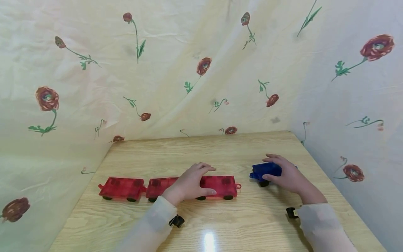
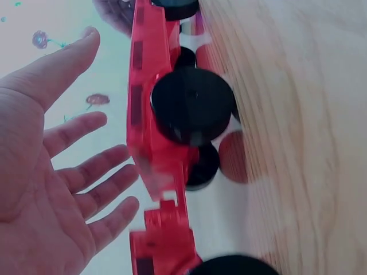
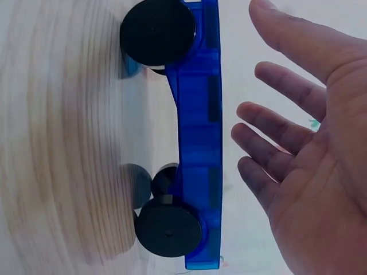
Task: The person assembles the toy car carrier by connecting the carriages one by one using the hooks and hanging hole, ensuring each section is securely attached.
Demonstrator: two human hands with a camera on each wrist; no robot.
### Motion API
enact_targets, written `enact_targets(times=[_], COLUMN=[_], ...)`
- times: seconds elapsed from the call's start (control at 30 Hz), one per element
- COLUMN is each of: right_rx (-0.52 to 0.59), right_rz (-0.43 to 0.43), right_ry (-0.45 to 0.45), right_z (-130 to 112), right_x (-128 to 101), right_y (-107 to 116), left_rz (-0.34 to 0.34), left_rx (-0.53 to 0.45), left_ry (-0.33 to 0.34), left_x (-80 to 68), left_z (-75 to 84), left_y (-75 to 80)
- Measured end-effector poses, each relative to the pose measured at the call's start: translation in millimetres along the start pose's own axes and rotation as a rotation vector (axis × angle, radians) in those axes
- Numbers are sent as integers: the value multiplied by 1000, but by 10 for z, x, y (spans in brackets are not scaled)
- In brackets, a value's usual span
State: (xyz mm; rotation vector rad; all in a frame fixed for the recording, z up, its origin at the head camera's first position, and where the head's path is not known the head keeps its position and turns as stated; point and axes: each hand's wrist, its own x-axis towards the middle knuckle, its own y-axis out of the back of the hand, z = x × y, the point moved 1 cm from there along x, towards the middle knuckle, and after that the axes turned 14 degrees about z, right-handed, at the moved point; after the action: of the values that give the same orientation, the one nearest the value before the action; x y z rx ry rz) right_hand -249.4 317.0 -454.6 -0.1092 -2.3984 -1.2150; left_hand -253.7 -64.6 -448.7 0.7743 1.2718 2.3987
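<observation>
Three red translucent toy wagons with black wheels stand coupled in a row on the wooden table (image 1: 239, 224): the first (image 1: 121, 188), the second (image 1: 158, 185) and the third (image 1: 224, 185). My left hand (image 1: 206, 180) hovers over the joint between the second and third wagons. In the left wrist view its fingers (image 2: 86, 177) are spread, with a gap to the red wagon (image 2: 150, 114). A blue toy wagon (image 1: 262, 170) stands apart to the right. My right hand (image 1: 283, 173) arches over it. In the right wrist view its fingers (image 3: 275, 143) are straight and clear of the blue wagon (image 3: 200, 132).
Cream cloth with red flowers (image 1: 201, 66) hangs close behind the table and along its left and right sides. Black wrist straps (image 1: 177, 221) (image 1: 291, 212) show at both sleeves. Bare wood lies in front of the wagons and behind them.
</observation>
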Motion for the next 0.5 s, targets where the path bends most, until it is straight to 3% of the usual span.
enact_targets(times=[0.3,0.5], right_rx=[-25,-51], right_rz=[-38,-60], right_ry=[-13,-29], right_z=[18,6], right_x=[-32,-61], right_y=[-16,-37], left_rz=[-26,-39], left_rx=[161,210], left_ry=[-112,-124], left_x=[61,69], left_z=[101,105], left_y=[-126,-158])
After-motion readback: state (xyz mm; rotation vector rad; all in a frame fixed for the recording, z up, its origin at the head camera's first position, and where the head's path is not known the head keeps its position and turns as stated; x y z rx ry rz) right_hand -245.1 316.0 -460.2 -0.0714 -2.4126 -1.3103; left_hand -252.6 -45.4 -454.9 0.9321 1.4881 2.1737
